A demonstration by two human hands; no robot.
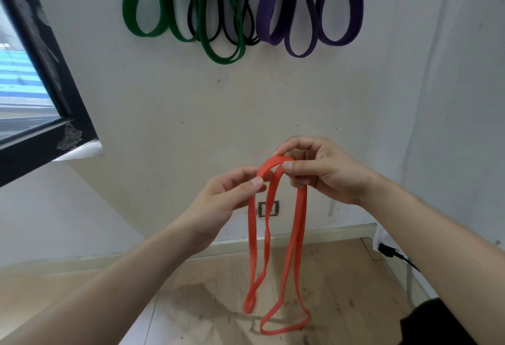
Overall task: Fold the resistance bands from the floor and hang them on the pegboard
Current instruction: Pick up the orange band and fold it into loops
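Observation:
An orange resistance band (297, 229) hangs doubled from both my hands, its two loops dangling just above the wooden floor. My left hand (226, 197) pinches the band's top bend between thumb and fingers. My right hand (314, 169) pinches the same bend from the right, fingers curled over it. On the wall above hang green bands (218, 44), thin black bands (246, 33) and purple bands (300, 30); their hooks are out of frame.
A black-framed window (46, 85) is at the left. A wall socket (269, 208) sits low behind the band. A black plug and cable (393, 254) lie at the right wall. The wooden floor (191, 303) spreads below.

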